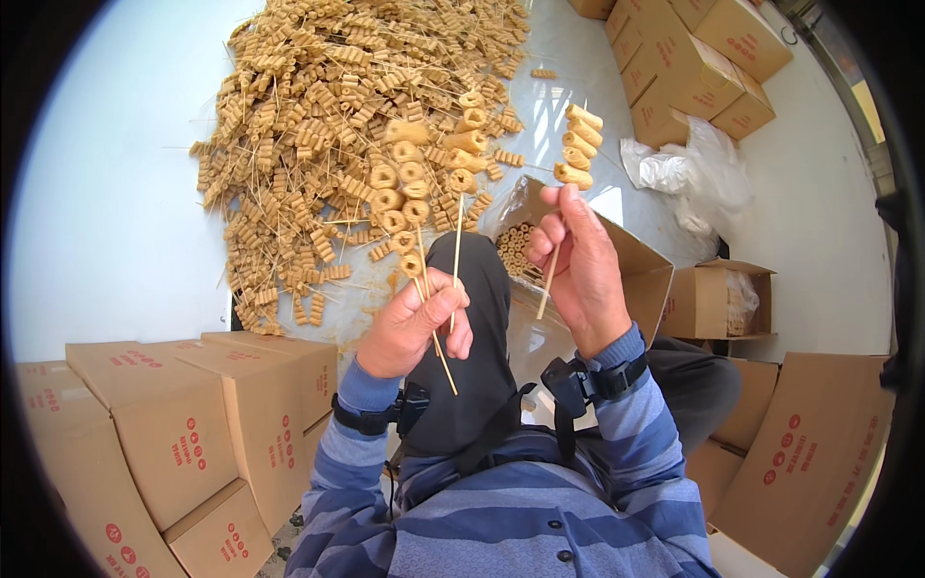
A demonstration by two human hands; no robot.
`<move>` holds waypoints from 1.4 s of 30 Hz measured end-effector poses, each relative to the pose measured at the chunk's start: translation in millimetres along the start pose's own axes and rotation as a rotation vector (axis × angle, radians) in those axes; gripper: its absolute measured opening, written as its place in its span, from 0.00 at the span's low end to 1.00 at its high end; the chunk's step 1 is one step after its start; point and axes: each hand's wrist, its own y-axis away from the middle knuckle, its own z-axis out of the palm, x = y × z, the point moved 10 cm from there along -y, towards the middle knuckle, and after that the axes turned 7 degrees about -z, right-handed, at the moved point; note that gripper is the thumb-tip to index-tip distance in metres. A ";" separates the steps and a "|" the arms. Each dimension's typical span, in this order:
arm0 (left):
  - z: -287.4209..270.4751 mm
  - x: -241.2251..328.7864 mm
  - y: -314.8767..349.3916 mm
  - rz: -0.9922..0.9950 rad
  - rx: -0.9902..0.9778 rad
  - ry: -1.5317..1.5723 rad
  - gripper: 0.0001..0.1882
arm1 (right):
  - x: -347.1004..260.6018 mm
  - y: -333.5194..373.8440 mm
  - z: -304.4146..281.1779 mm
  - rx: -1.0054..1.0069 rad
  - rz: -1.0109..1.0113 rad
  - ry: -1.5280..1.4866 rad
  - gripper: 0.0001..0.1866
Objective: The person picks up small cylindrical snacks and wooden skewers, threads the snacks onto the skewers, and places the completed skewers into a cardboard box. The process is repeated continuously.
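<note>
My left hand (416, 326) is closed around the sticks of several skewers. Tan, hollow rolled food pieces are threaded on these skewers (413, 189), which fan out upward, and the bare stick ends poke out below my fingers. To its right, my right hand (585, 270) pinches one more skewer (578, 151) between thumb and fingers, just under its lowest roll. That skewer stands nearly upright, its bare stick slanting down past my palm. Beside my right hand, partly behind it, an open cardboard box (644, 273) holds skewers (514, 249) packed with their round ends showing.
A large heap of similar skewers (308, 116) covers the plastic sheeting ahead and to the left. Cardboard boxes (164, 405) line the near left, and more boxes (689, 58) are stacked far right. Crumpled clear plastic (699, 173) and a small open box (718, 299) lie right.
</note>
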 end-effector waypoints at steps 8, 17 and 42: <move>36.8 -17.1 -20.3 -0.053 -0.019 -0.190 0.13 | 40.2 30.8 11.4 0.102 0.163 0.363 0.21; 41.1 -32.6 -30.4 -0.185 -0.067 -0.048 0.15 | 36.1 45.1 13.6 0.031 0.298 0.585 0.24; 44.9 -64.4 -38.9 -0.261 -0.331 0.032 0.11 | 61.4 42.8 -11.1 0.077 0.395 0.691 0.14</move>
